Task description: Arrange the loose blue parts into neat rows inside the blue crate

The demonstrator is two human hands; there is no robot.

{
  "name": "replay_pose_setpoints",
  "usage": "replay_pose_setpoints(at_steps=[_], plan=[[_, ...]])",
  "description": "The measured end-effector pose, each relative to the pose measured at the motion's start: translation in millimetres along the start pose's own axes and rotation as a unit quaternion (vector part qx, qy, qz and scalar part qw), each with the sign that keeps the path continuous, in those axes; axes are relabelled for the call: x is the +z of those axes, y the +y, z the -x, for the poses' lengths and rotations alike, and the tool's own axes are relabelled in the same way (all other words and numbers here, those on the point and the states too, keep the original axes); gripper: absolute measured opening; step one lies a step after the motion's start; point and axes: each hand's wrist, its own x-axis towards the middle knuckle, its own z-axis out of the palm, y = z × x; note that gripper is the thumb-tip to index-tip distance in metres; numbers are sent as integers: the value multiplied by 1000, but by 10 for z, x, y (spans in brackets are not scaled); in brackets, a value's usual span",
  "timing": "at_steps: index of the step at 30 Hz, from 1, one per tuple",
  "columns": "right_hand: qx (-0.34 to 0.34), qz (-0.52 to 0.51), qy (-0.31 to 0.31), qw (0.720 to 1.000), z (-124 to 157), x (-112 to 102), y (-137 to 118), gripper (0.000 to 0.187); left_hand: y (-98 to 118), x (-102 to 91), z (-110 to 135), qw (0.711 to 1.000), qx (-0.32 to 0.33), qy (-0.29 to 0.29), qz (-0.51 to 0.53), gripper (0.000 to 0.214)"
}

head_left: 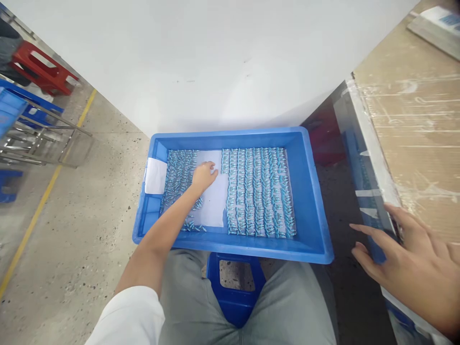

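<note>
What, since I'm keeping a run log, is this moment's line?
left hand: over paper, grip unclear | right hand: open, near table | tub: small parts, loose at left, in rows at right

Bin | panel behind it, stool below its front edge, between the legs | inside: rowed parts right, loose parts left, sheet between (label on bin's left side) | left hand over sheet, beside loose parts | tabletop right of bin, right hand at its left edge | second stool far left, on floor
</note>
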Motion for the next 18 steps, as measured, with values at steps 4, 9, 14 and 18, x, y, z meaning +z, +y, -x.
replay_pose_setpoints(at_steps=[4, 9, 14, 18], plan=[[1, 6, 5, 1000, 6, 46, 32, 53, -370, -242, 111, 999, -7, -3, -36, 30], [1, 8, 12, 1000, 14, 91, 53, 54, -554, -319, 278, 997, 9, -38, -69, 32], [-7, 11, 10, 1000, 25, 92, 68, 47, -525, -255, 303, 994, 29, -59, -88, 33], [-20, 17, 18, 1000, 16, 73, 65, 36, -494, -214, 258, 992, 17, -79, -93, 33]])
